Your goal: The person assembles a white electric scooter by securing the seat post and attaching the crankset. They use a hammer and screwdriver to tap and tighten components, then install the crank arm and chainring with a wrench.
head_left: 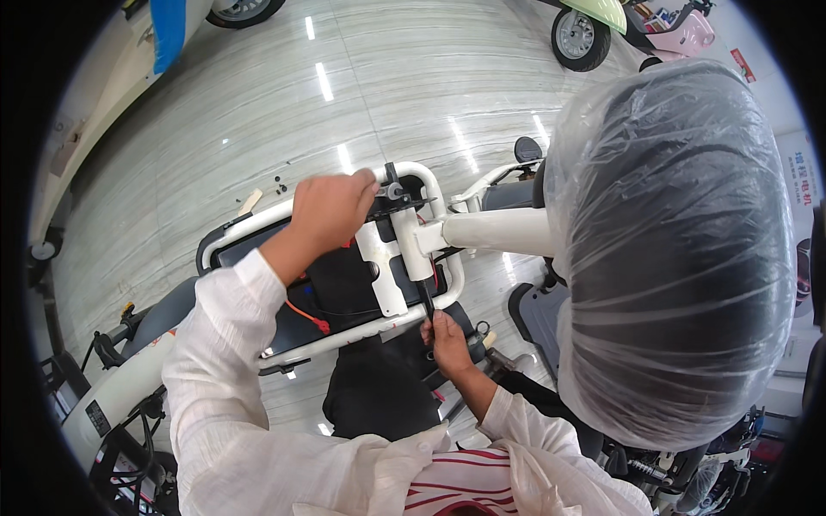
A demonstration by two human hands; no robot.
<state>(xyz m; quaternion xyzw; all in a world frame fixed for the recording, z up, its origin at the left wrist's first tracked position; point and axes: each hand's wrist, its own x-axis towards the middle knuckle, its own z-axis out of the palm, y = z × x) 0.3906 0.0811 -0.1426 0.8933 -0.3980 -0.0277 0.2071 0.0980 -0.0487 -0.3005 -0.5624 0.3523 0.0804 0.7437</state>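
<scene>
A white tubular scooter frame (310, 337) lies in front of me, and a short white cross tube (411, 245) joins a thicker tube to it. At the tube's far end, my left hand (331, 211) is closed on a small silver wrench-like tool (391, 191); its grip is mostly hidden by the fingers. From the near end sticks out a black rod (426, 298), with my right hand (453, 346) wrapped round its lower part. Beside the tube stands a white notched metal plate (383, 271). An orange cable with a red connector (323, 326) lies inside the frame.
On the right, a large black seat (680, 258) is wrapped in clear plastic. Several small black parts (280, 184) and a beige piece (249, 202) lie on the tiled floor (258, 103). Other scooters surround me, including a light green one (602, 10) at the back right.
</scene>
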